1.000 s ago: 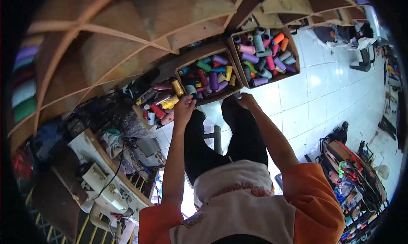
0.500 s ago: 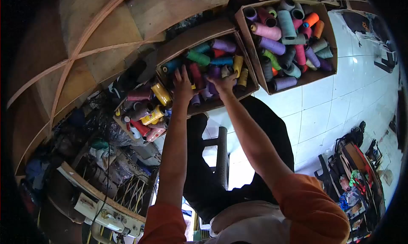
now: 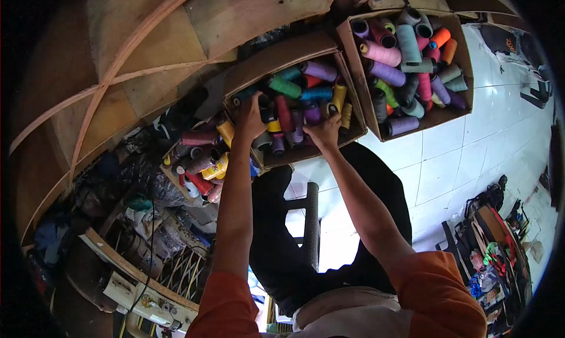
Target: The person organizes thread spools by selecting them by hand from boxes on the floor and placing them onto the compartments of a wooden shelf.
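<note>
Two cardboard boxes of thread spools stand side by side at the top centre. My left hand [image 3: 251,121] reaches into the left end of the nearer box [image 3: 360,97], beside a dark spool; its fingers are bent and partly hidden. Over the box's right part, my right hand [image 3: 325,131] has its fingers partly bent near a cream spool and a purple spool [image 3: 312,113]; whether it grips one is unclear. Between the hands lie a red spool [image 3: 284,113] and a black-and-yellow spool [image 3: 273,125]. Green spool [image 3: 285,87] and blue spool [image 3: 316,94] lie behind them.
The second box [image 3: 425,124] holds pink, purple, orange and grey spools. More spools, one yellow [image 3: 215,166], lie left of the nearer box. A sewing machine [image 3: 138,300] is at lower left. Bags and cloth [image 3: 491,244] pile at the right. Wooden shelving [image 3: 141,44] curves overhead.
From the near edges of the boxes, both hands moved into the nearer box. Since the middle frame, my right hand has shifted slightly right and nearer, and the view has moved.
</note>
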Demonstrator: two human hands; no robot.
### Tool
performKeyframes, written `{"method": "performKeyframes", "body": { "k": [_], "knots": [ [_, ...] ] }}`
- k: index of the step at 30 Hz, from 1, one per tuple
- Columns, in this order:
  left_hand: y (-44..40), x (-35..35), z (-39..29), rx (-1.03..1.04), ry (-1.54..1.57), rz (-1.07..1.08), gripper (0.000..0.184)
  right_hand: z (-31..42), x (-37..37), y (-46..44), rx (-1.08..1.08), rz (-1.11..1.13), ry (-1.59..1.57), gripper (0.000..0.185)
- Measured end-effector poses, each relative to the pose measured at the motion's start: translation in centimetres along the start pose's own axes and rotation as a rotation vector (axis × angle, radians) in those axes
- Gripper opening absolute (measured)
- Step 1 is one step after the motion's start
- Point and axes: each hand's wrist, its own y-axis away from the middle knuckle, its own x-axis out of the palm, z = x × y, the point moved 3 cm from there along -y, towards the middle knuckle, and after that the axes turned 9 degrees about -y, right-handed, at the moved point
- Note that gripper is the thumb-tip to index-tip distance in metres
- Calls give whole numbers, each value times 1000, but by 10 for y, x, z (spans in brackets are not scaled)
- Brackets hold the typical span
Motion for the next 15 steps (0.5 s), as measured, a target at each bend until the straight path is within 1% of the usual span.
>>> {"method": "performKeyframes", "body": {
  "k": [3, 6, 7, 8, 10, 11, 12, 13, 15],
  "knots": [
    [6, -18, 0, -89, 288, -190, 81, 8, -27, 12, -90, -63, -4, 94],
    [14, -40, 11, -93, 803, -294, 73, 28, -64, 23, -154, 50, -108, 89],
    [25, -67, -3, -200, 859, -251, 78, 39, -74, 24, -201, 140, -215, 84],
    [37, -87, -13, -176, 1072, -212, 76, 50, -92, 30, -294, 185, -164, 88],
    [63, -122, -30, -113, 1498, -120, 72, 111, -139, 62, -327, 381, -173, 92],
    [77, -146, -40, -61, 1537, -56, 73, 142, -162, 77, -417, 448, -70, 92],
    [91, -153, -41, -88, 1631, -9, 73, 173, -186, 95, -502, 513, 35, 92],
    [102, -153, -39, -109, 1724, 37, 72, 207, -209, 113, -456, 733, -8, 89],
    [127, -185, -56, -23, 1828, 64, 71, 266, -236, 150, -567, 928, 79, 87]
  ]
}}
